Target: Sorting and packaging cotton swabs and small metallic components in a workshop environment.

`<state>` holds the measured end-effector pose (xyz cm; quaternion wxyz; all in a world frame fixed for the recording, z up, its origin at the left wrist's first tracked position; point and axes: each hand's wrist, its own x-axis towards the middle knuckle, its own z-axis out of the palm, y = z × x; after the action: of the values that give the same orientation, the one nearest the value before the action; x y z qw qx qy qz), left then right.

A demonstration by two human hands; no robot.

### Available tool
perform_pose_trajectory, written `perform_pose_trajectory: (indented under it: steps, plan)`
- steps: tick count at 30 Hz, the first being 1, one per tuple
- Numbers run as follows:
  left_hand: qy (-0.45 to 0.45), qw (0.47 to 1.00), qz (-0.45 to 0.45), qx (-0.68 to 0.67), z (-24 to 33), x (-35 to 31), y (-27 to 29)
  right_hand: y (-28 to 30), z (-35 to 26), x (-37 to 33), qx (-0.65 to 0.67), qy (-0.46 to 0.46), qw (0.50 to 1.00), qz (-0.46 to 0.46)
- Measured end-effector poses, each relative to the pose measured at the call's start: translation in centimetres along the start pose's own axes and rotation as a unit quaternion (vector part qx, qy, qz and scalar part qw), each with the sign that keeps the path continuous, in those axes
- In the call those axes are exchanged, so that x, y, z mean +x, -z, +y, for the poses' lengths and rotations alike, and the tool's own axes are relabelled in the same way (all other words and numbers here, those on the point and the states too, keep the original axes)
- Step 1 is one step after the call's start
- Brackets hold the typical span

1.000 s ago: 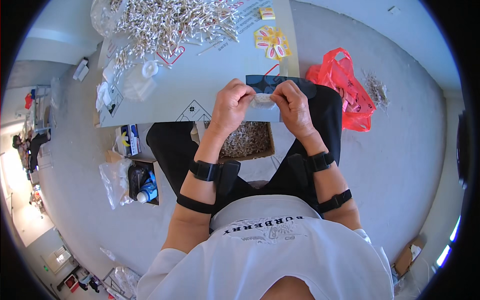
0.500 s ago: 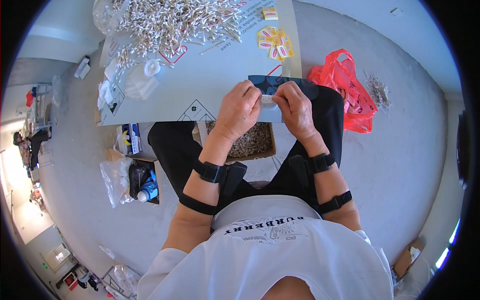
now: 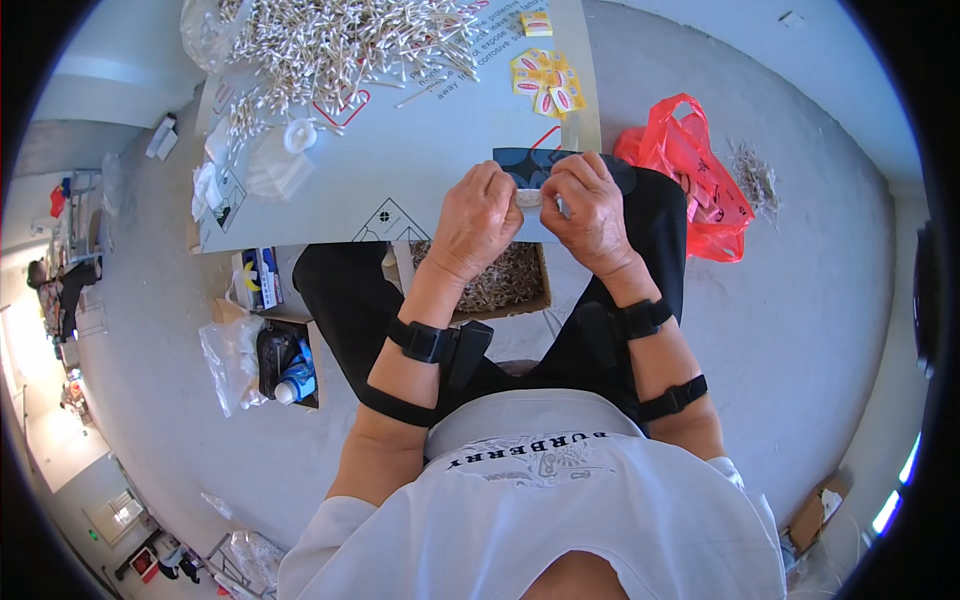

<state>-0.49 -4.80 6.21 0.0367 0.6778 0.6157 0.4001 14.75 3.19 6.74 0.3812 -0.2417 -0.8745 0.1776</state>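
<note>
Packet (image 3: 530, 198), small and whitish, is between the person's two hands, in front of the body, near the right end of the table (image 3: 400, 160). It looks like a short, narrow band, pale and a little speckled, with some shine on it; both of its ends are covered by fingers, so its full shape and its content cannot be told. The left hand (image 3: 480, 220) is curled and grasps the end at nine o'clock. The right hand (image 3: 585, 210) has the fingers bent and pinches the end at three o'clock. Whether the packet touches the table cannot be told.

Seen from the packet, a dark patterned sheet (image 3: 510, 165) lies just beside it, at about twelve o'clock. Farther at twelve o'clock are yellow cards (image 3: 548, 82), overlapping each other. Toward ten o'clock there is a big loose heap of cotton swabs (image 3: 345, 55). A red plastic bag (image 3: 670, 150) stands at three o'clock, and a cardboard box (image 3: 547, 280) of swab-like pieces is between six and seven o'clock, lower than the table.
</note>
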Motion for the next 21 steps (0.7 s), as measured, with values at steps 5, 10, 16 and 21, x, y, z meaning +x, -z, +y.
perform_pose_trajectory:
  steps: [5, 10, 16, 21]
  plan:
    - [-0.003, 1.0, 0.008, -0.022, 0.3, 0.3, -0.3, 1.8, 1.0, -1.1, 0.012, -0.036, 0.999, -0.017]
    - [0.0, 0.999, 0.008, -0.031, -0.4, 0.1, 0.3, 2.9, 0.7, -1.8, 0.132, -0.197, 0.971, -0.026]
    - [0.009, 0.997, -0.001, -0.072, 0.3, 0.2, -0.1, 0.5, -0.1, -2.1, 0.275, -0.225, 0.935, -0.021]
    - [0.139, 0.977, -0.006, -0.161, 0.9, 0.0, -1.4, -0.2, 0.1, -2.0, 0.304, -0.318, 0.897, -0.035]
